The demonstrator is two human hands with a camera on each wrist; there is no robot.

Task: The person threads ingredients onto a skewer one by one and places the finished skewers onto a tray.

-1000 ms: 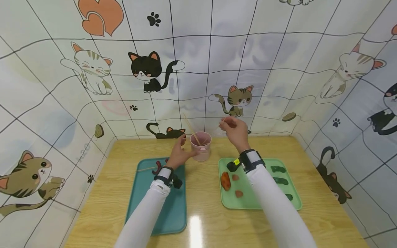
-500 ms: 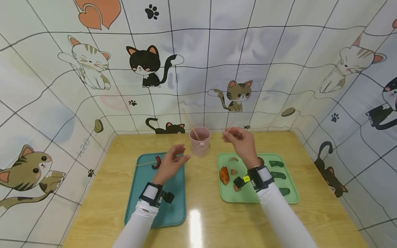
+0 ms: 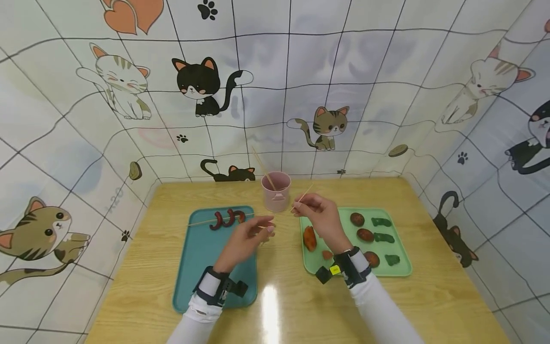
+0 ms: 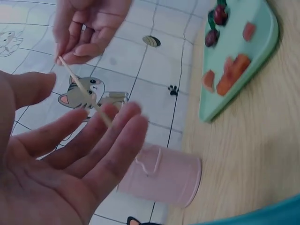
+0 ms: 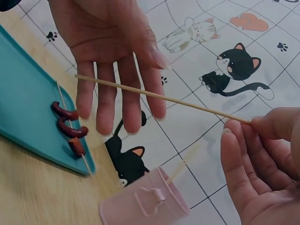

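My right hand (image 3: 321, 220) pinches one end of a thin bamboo skewer (image 5: 187, 104) between thumb and fingers, above the table in front of the pink cup (image 3: 275, 199). The left hand (image 3: 246, 240) is beside it, palm turned up; its fingers are extended and spread, as the right wrist view shows. The skewer's other end lies across those fingers, which do not curl round it; whether they touch is unclear. Another skewer (image 3: 263, 168) leans in the cup. On the blue tray (image 3: 215, 282), left of the hands, lies a skewer threaded with dark red curled sausage-like pieces (image 3: 229, 218).
A green tray (image 3: 397, 273) stands at the right, bearing dark round brown pieces (image 3: 365, 234), green pieces (image 3: 384, 237), an orange-brown piece (image 3: 309, 238) and small pinkish bits (image 3: 327, 255). Behind the wooden table (image 3: 275, 325) hangs a cat-print sheet (image 3: 275, 105).
Both hands have drawn back from around the cup toward me. The left hand has turned palm up near the skewer. The right hand has come down and in, bringing the skewer along.
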